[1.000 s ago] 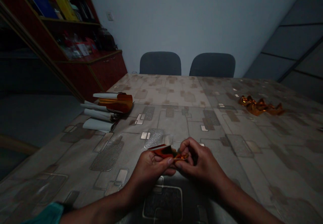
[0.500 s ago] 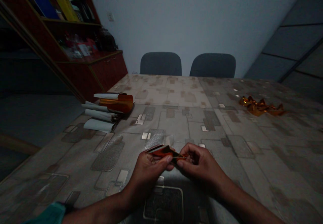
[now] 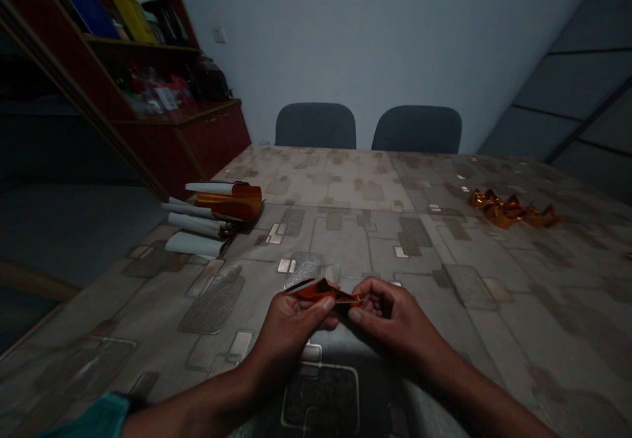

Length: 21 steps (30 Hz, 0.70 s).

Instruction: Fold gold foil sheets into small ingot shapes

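Folded orange paper (image 3: 311, 290) in lower middle of frame, up over worktop (image 3: 261, 276). Left hand (image 3: 291, 323): grip pinches paper, thumb on near side, likely so folds do not pop open. Right hand (image 3: 395, 313): fingers at paper's right end; cannot tell if grip pinches or just touches. Curved sheets (image 3: 197, 243) at left, shiny orange shapes (image 3: 503, 215) at right, likely kept out of hands' way.
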Each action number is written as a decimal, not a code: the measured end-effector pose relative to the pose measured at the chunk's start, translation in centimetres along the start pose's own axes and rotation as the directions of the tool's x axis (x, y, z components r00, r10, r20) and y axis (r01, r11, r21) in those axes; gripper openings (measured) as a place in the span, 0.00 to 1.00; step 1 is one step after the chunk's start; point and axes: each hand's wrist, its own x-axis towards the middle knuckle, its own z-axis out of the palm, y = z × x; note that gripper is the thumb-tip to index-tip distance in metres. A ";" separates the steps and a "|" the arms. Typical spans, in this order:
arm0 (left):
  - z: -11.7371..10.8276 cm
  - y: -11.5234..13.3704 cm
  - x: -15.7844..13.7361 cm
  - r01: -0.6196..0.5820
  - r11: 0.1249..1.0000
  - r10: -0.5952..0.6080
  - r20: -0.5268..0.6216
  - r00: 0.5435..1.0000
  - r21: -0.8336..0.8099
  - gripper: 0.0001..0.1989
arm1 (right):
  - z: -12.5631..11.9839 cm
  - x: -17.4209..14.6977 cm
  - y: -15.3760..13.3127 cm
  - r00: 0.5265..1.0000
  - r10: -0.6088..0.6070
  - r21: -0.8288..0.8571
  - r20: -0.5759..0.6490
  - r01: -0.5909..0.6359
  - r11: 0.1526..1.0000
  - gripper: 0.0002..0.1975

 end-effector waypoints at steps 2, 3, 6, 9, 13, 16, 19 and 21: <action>-0.1 -0.1 0.1 -0.013 1.000 0.013 0.001 1.000 -0.004 0.15 | 0.1 0.1 0.0 0.999 -0.011 -0.042 -0.032 0.010 0.999 0.07; -0.1 -0.2 0.1 -0.024 1.000 0.024 0.005 1.000 -0.009 0.14 | 0.1 0.1 0.1 0.999 -0.016 -0.062 -0.044 0.013 0.998 0.07; -0.1 -0.3 0.2 -0.048 0.999 0.049 0.015 0.999 -0.013 0.12 | 0.2 0.1 0.0 0.998 -0.031 -0.069 -0.047 0.027 0.997 0.07; -0.1 -0.3 0.1 -0.049 0.999 0.049 0.009 0.999 -0.021 0.12 | 0.2 0.1 -0.1 0.999 -0.039 -0.013 -0.012 0.039 0.999 0.08; 0.0 -0.2 0.0 -0.040 0.998 0.040 -0.013 0.999 -0.045 0.12 | 0.1 0.0 -0.1 0.997 -0.038 -0.039 -0.062 0.036 0.999 0.09; 0.0 -0.1 0.0 -0.038 0.999 0.037 -0.027 0.999 -0.025 0.11 | 0.0 0.0 -0.2 0.996 -0.043 -0.062 -0.074 0.038 0.997 0.10; 0.1 -0.1 0.2 -0.044 0.999 0.044 -0.026 0.999 -0.018 0.12 | 0.0 -0.1 -0.2 0.997 -0.057 -0.057 -0.049 0.054 0.997 0.09; 0.1 -0.2 0.2 -0.045 0.999 0.044 -0.008 0.999 -0.013 0.12 | 0.1 -0.2 -0.3 0.997 -0.061 -0.073 -0.049 0.057 0.996 0.08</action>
